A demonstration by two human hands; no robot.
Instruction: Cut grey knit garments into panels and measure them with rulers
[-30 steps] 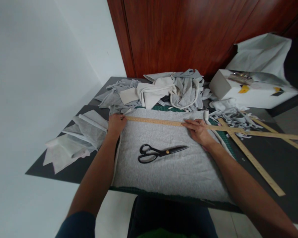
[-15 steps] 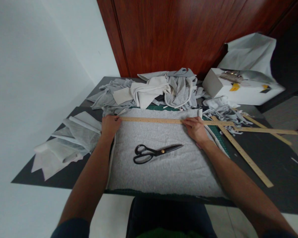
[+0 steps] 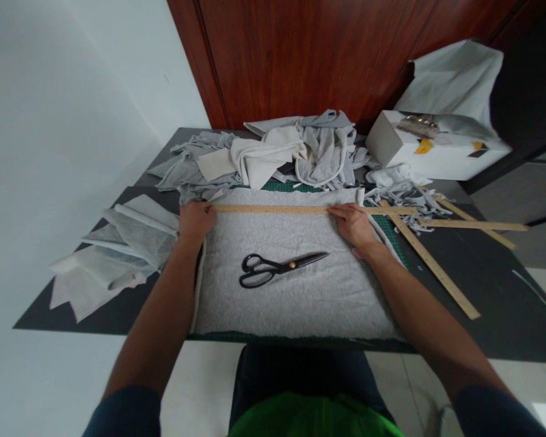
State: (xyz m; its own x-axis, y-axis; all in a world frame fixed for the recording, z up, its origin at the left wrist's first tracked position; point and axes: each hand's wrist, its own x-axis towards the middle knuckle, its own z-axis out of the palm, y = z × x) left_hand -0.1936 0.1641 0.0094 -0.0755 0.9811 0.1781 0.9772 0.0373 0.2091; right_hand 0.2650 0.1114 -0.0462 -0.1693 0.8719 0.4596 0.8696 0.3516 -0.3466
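Observation:
A light grey fabric sheet (image 3: 295, 291) lies spread on the dark table (image 3: 505, 303) in front of me. Along its far edge runs a long wooden ruler (image 3: 273, 209). My left hand (image 3: 195, 220) presses the ruler's left end, fingers curled over it. My right hand (image 3: 353, 223) rests flat on the ruler further right, fingers stretched toward the left. Black scissors (image 3: 273, 269) lie closed on the middle of the fabric, between my forearms, touched by neither hand.
A heap of grey and cream fabric scraps (image 3: 282, 155) fills the back of the table. Folded white pieces (image 3: 118, 249) lie at the left. A white box (image 3: 432, 152) sits back right, and more wooden rulers (image 3: 437, 267) cross at the right over a green cutting mat (image 3: 394, 233).
Both hands stay on the ruler in the same grip. The view has shifted, so everything sits slightly lower-left and my lap shows more; scissors and fabric have not moved.

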